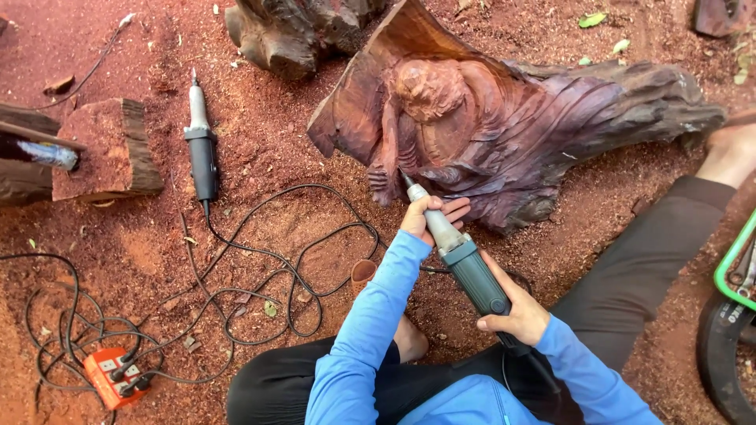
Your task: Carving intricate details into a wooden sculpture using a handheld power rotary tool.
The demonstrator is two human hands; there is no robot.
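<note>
Grinder [465, 264] against rough reddish carving [504, 126]

Outdoor woodcarving yard, on bare ground red with sawdust [276, 157]. Half-carved figure in a dark log [504, 126] at one o'clock, rough stump [291, 31] at twelve, spare die grinder [201, 142] at ten, orange power strip [116, 378] with tangled cables at seven.

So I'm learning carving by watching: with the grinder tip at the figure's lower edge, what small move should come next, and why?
Probably a short, light stroke along the groove. The die grinder is gripped by both hands, left hand near the nose and right hand at the rear, and its bit meets the wooden carving beside the finely cut folds.
</note>
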